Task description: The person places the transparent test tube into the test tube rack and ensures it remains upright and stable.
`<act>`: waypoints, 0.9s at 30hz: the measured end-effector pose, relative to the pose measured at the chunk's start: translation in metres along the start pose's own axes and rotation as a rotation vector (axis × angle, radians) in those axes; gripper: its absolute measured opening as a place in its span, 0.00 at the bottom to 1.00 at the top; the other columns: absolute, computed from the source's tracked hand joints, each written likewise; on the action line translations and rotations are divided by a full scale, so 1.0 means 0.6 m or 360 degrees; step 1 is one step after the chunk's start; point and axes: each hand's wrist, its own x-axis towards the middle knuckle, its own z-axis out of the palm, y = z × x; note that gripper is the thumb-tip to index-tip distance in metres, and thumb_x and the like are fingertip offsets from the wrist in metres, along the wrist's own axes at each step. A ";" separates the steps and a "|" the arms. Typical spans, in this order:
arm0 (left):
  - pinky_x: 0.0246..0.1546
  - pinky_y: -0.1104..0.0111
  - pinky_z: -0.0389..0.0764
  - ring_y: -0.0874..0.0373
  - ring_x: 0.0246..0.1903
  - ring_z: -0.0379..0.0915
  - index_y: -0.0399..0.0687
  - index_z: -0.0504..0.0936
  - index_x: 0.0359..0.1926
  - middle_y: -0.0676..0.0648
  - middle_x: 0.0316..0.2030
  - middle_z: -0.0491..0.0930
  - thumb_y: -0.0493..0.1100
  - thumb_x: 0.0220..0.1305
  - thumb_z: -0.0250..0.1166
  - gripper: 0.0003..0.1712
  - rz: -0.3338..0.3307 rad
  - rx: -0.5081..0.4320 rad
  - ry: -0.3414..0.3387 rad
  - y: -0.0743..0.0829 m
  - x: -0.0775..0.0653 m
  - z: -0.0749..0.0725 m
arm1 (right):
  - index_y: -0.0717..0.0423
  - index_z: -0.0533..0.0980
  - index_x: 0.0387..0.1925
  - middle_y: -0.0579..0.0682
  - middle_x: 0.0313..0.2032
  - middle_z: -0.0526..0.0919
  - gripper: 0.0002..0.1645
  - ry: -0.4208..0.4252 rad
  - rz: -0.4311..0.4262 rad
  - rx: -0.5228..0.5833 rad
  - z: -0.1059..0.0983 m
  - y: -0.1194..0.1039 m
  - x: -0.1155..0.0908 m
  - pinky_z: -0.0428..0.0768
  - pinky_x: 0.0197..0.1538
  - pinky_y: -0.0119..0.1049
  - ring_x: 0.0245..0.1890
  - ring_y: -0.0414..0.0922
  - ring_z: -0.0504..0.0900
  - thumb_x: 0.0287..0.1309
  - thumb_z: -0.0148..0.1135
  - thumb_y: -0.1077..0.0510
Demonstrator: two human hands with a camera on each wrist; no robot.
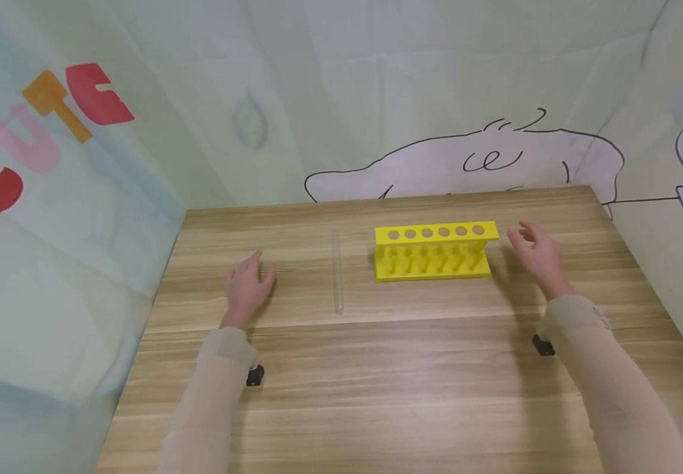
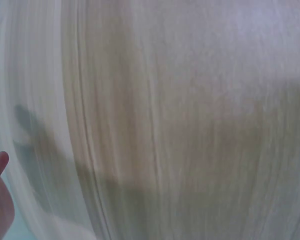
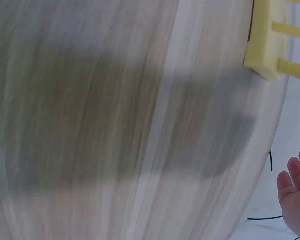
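A yellow test tube rack (image 1: 436, 271), with a row of holes along its top bar and pegs below, stands towards the back of the table. To its left a clear glass test tube (image 1: 337, 276) lies flat, pointing away from the person. My left hand (image 1: 248, 286) hovers left of the tube with relaxed fingers and holds nothing. Just right of the rack is my right hand (image 1: 538, 253), its fingers loosely bent and nothing in them. In the right wrist view the rack's end (image 3: 264, 40) shows at the upper right, above the fingertips (image 3: 285, 182).
The wood-grain table (image 1: 377, 388) reaches back to a hanging cloth (image 1: 341, 99) printed with cartoon drawings. Another cloth side (image 1: 39, 276) with coloured letters borders the table on the left. Each sleeve has a small black device (image 1: 255, 375) at the wrist.
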 end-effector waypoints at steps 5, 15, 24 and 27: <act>0.62 0.47 0.48 0.42 0.60 0.56 0.44 0.56 0.63 0.37 0.61 0.62 0.53 0.62 0.47 0.32 0.0011 -0.0013 0.0042 0.005 0.000 0.007 | 0.58 0.52 0.64 0.67 0.59 0.62 0.46 0.0042 0.0008 0.0108 0.008 -0.006 0.004 0.62 0.58 0.57 0.57 0.63 0.63 0.55 0.36 0.30; 0.61 0.47 0.52 0.42 0.58 0.59 0.44 0.57 0.63 0.38 0.58 0.66 0.52 0.61 0.50 0.32 -0.0008 -0.0046 0.0116 0.015 0.003 0.012 | 0.58 0.53 0.63 0.66 0.58 0.64 0.42 0.0093 0.0037 0.0267 0.021 -0.023 0.010 0.62 0.59 0.55 0.58 0.60 0.62 0.57 0.38 0.34; 0.50 0.50 0.69 0.42 0.51 0.68 0.46 0.58 0.62 0.40 0.54 0.71 0.49 0.59 0.53 0.31 -0.0010 -0.0095 0.0126 0.032 0.014 0.016 | 0.53 0.51 0.65 0.63 0.62 0.60 0.46 0.0037 0.0143 0.0376 0.028 -0.039 0.015 0.60 0.62 0.53 0.61 0.58 0.60 0.53 0.38 0.29; 0.45 0.52 0.73 0.43 0.50 0.69 0.48 0.58 0.62 0.42 0.55 0.70 0.49 0.59 0.52 0.31 -0.0031 -0.0085 0.0101 0.039 0.016 0.018 | 0.53 0.51 0.65 0.62 0.62 0.60 0.46 0.0043 0.0166 0.0403 0.031 -0.043 0.017 0.60 0.62 0.51 0.61 0.57 0.61 0.52 0.39 0.29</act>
